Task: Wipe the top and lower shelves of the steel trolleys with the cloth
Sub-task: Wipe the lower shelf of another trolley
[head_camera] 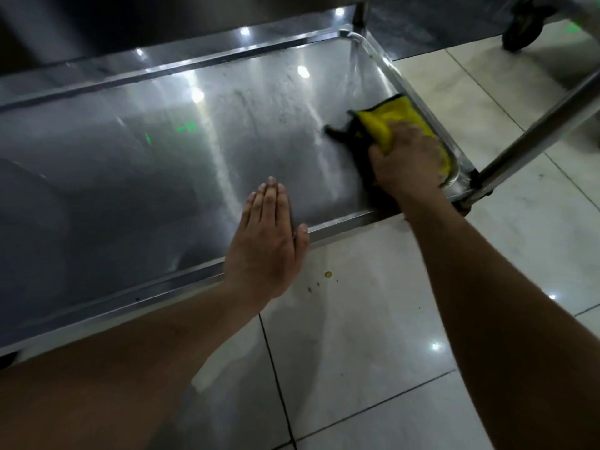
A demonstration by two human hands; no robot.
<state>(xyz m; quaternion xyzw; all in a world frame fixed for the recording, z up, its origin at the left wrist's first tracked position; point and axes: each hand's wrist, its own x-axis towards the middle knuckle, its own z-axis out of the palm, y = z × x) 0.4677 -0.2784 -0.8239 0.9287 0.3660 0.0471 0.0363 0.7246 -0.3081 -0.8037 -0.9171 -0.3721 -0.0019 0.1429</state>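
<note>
**Cloth at the shelf's right end**

Cloth, yellow, lies at three o'clock on the trolley's lower shelf, against its rim. Our right hand grasps it, fingers curled. Our left hand hovers flat, released, at six o'clock.

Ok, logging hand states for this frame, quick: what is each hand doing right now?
Left hand: open, fingers straight, flat over the lower shelf near its front rim.
Right hand: fingers curled on the yellow cloth, pressing it into the shelf's right corner.
</note>
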